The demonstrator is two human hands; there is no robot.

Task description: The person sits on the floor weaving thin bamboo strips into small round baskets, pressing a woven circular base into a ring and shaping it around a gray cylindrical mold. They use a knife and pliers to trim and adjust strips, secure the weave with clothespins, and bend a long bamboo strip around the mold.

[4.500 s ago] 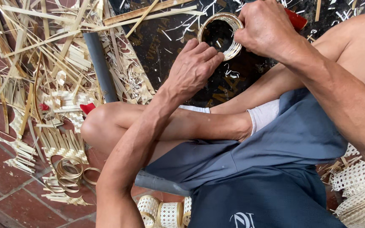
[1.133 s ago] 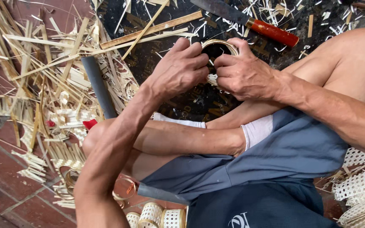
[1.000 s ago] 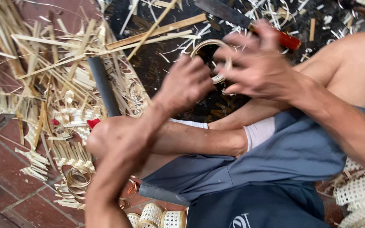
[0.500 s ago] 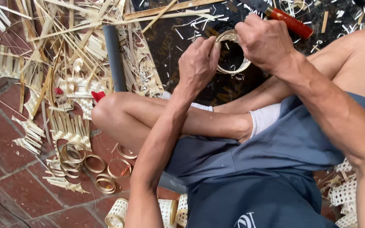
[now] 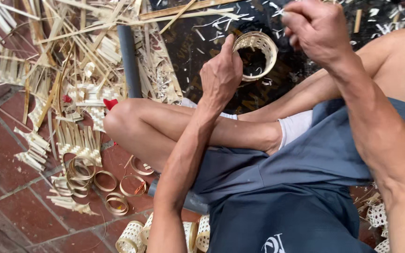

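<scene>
While you sit cross-legged over the dark mat [image 5: 202, 51], your left hand [image 5: 220, 77] grips the small woven basket [image 5: 257, 54] by its near rim, thumb up along the outside and fingers curled behind it. That basket is a short open cylinder of pale bamboo strips, tilted so its dark inside faces the camera, and it is held just above the mat, beyond your crossed legs. Your right hand [image 5: 316, 29] is raised beside and a little above it, apart from the rim, with the fingers drawn together in a pinch; it may hold a thin strip, but the view is too blurred there for me to tell, so I can't say whether it grasps anything.

Your left knee [image 5: 118, 122] points out over the red brick floor [image 5: 10, 206], and your grey shorts [image 5: 301, 187] fill the lower middle of the view. A grey pipe [image 5: 130, 63] lies along the edge of the mat, near that knee. To its left spreads a heap of bamboo strips [image 5: 57, 51] and flat woven pieces [image 5: 78, 143]. Several thin bamboo rings [image 5: 106, 180] lie on the bricks below the knee, some touching, some apart. More finished small woven baskets [image 5: 132, 236] lie at the bottom edge beside your left forearm, and a few others [image 5: 378, 218] show at the lower right.
</scene>
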